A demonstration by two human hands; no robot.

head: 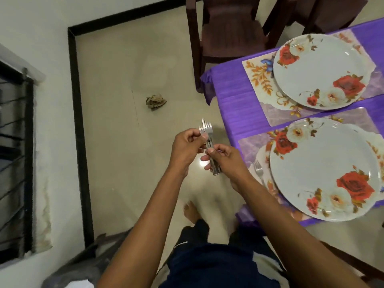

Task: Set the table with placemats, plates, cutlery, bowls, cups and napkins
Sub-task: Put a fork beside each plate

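Forks (207,138) bunched up in both hands, held over the floor just left of the bench (234,102).
Left hand (186,146) pinches one fork near the prongs, right hand (225,157) is wrapped round the handles. Crumpled paper (155,102) on the floor (116,80) further out. On the bench, one fork (258,170) already lies beside the near plate (324,169); far plate (321,70) sits on its placemat (260,80).

We see our two bare forearms without sleeves, left hand (185,145) at 11 o'clock of right hand (225,157), dark navy shorts (218,265) at 6 o'clock, one bare foot (192,210) above them
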